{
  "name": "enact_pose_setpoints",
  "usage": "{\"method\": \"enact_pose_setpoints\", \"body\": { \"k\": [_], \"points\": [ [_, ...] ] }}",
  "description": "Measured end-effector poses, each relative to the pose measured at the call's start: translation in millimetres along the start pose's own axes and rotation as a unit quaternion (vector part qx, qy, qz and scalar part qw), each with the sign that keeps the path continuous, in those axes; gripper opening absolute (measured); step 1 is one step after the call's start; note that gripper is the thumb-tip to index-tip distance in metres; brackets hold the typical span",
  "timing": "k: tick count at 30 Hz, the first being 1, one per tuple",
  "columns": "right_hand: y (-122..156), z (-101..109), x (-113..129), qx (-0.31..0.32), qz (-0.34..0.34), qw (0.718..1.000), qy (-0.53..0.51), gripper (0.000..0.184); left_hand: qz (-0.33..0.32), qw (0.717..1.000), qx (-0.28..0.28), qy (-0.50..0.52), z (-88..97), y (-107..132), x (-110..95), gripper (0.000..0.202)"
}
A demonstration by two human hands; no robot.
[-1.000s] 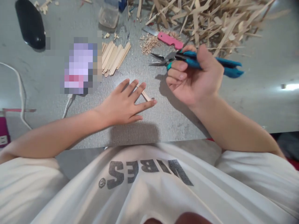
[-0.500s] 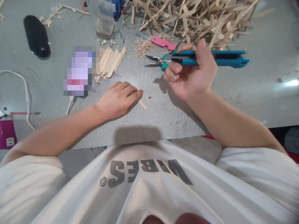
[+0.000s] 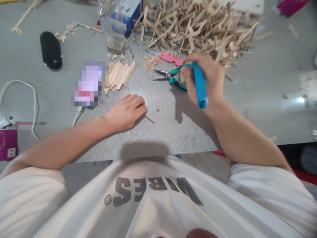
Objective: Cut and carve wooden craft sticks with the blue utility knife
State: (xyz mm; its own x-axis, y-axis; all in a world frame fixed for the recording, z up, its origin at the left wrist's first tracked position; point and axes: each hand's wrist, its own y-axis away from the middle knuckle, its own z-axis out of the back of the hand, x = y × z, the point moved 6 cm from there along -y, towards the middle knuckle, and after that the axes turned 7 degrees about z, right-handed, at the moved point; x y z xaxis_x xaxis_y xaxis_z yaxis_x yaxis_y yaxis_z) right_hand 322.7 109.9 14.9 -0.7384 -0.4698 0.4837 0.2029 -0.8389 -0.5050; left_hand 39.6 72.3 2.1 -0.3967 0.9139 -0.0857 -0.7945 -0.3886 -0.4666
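Observation:
Pressed low on the table, my left hand (image 3: 130,110) is closed over a thin wooden craft stick (image 3: 150,119), whose end pokes out by the thumb. My right hand (image 3: 210,77) is wrapped round a long blue-handled tool (image 3: 200,87), raised above the table; its working end is hidden by the fingers. Just left of that hand lie green-handled needle-nose pliers (image 3: 168,76), jaws apart. Above them rests a pink-handled knife (image 3: 170,59) beside a heap of wood shavings (image 3: 151,62).
A big pile of wooden sticks (image 3: 195,29) covers the back. A small fan of sticks (image 3: 120,75) lies by a blurred phone (image 3: 89,84) on a white cable. A black case (image 3: 51,50), a clear plastic container (image 3: 116,43) and a blue box (image 3: 127,16) stand left.
My right hand has turned the blue-handled tool from lying sideways to pointing toward me. The craft stick under my left hand now appears edge-on. The view has shifted slightly.

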Motion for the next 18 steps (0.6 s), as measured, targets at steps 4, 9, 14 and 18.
{"method": "enact_pose_setpoints", "body": {
  "k": [4,9,14,18],
  "points": [
    [5.1,-11.5,2.3,0.104,-0.063,0.983,0.139,0.019,0.019,0.999,-0.027,0.041,1.8,0.4,1.3,0.018],
    [5.8,-16.4,11.8,0.146,-0.088,0.974,0.152,0.026,0.088,0.979,-0.082,0.165,6.6,3.6,13.4,0.02],
    [5.4,-20.0,5.3,0.149,-0.101,0.975,0.133,0.02,0.185,0.944,-0.155,0.226,12.9,9.8,28.5,0.012],
    [6.4,-26.7,-6.1,0.119,-0.081,0.98,0.137,0.02,0.232,0.898,-0.247,0.282,12.1,14.6,37.2,0.025]
  ]
}}
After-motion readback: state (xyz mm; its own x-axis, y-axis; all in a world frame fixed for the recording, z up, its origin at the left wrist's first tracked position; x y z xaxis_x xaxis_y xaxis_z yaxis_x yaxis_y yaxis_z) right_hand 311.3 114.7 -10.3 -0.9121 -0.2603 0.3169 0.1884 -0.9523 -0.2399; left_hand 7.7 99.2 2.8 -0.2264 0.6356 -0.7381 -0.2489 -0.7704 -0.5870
